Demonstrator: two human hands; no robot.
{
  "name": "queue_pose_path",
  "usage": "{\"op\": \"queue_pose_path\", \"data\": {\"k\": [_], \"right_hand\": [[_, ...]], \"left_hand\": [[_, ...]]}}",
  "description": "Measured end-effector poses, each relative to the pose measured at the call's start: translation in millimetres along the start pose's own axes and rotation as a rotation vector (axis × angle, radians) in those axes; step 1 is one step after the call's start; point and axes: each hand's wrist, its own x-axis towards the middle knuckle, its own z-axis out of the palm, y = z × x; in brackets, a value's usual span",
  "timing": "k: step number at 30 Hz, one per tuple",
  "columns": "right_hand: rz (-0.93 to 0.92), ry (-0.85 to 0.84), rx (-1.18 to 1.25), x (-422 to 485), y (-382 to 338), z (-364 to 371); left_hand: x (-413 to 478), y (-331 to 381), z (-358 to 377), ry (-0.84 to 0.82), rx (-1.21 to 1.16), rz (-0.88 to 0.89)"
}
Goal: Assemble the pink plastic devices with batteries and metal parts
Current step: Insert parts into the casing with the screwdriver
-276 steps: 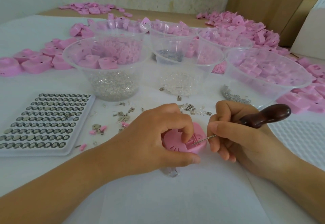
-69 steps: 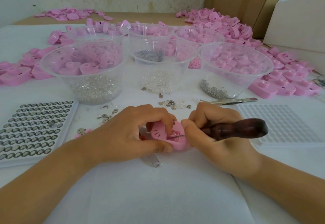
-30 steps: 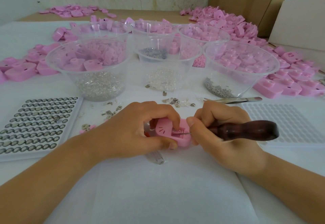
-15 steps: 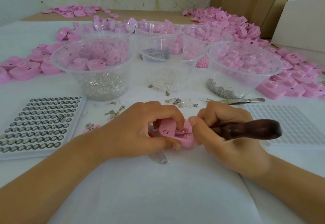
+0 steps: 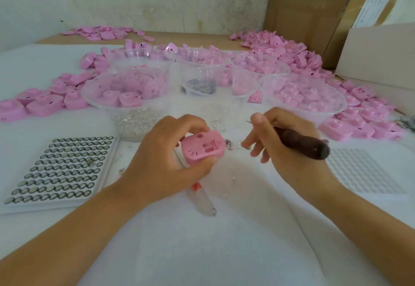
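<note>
The person's left hand (image 5: 166, 160) is holding one pink device (image 5: 203, 148) just above the middle of the worktop (image 5: 202, 252). Its fingers (image 5: 193, 125) are curling over the far side and the thumb is pressing against the near edge, so the slotted face is tilting up toward them. The device is looking like a light, stiff moulded shell, smooth enough to slip. Pinching it across the solid outer walls is seeming wiser than pressing on the thin ribs round the rectangular opening.

The right hand (image 5: 285, 148) is wrapping thumb and forefinger round a wooden-handled tool (image 5: 303, 145). Its lower fingers are stretching out loosely toward the loose metal parts (image 5: 229, 146) lying between the two hands. Those bits are tiny and will probably be fiddly to pick up.

The tool's thin point is barely showing past the thumb, and I am not managing to tell whether anything is sitting on it. Whatever is inside the device's opening is too small to make out. A clear tube (image 5: 203, 200) is lying partly hidden under the left hand, and the battery tray (image 5: 60, 169) is sitting toward the left edge.
</note>
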Motion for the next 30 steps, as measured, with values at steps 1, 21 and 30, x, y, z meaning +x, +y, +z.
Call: {"op": "queue_pose_path", "data": {"k": [1,21,30], "right_hand": [[-0.061,-0.044,-0.137,4,1,3],[0.070,-0.317,-0.352,19,25,28],[0.098,-0.203,0.292,23,0,16]], "left_hand": [[0,1,1,0.059,0.005,-0.032],[4,-6,6,0.226,0.060,-0.064],[5,-6,5,0.143,0.028,-0.041]]}}
